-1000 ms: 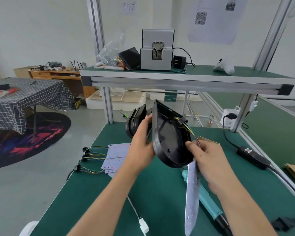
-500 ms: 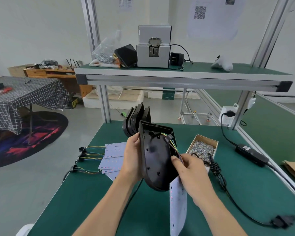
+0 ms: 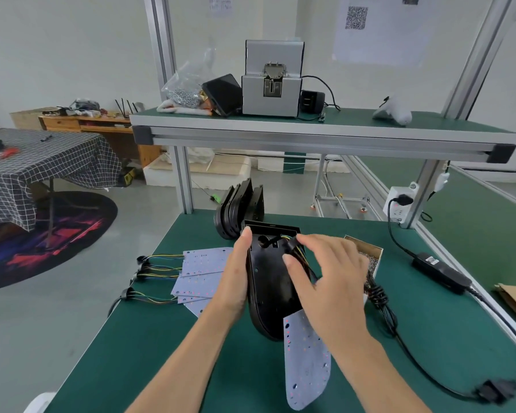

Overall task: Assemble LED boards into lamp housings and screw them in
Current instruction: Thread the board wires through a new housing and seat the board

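Note:
A black lamp housing [image 3: 268, 293] stands tilted on the green bench [image 3: 161, 338], its hollow side towards me. My left hand [image 3: 236, 281] grips its left edge, thumb at the top corner. My right hand [image 3: 331, 278] reaches over the housing from the right. Its thumb and forefinger pinch the black grommet of the coloured wire bundle [image 3: 292, 247] near the housing's top. The wired LED board [image 3: 307, 362] lies below the housing, partly under my right wrist.
Several loose LED boards [image 3: 203, 266] with wires lie to the left. A stack of spare housings [image 3: 239, 207] stands behind. A box of screws [image 3: 370, 254], a knotted black cable [image 3: 379, 296] and a power adapter [image 3: 441, 272] lie on the right. An overhead shelf [image 3: 310, 138] carries a screw feeder [image 3: 271, 84].
The housing came down from mid-air to the bench and leans flatter. My right hand moved from the housing's lower right edge up to the wires at its top.

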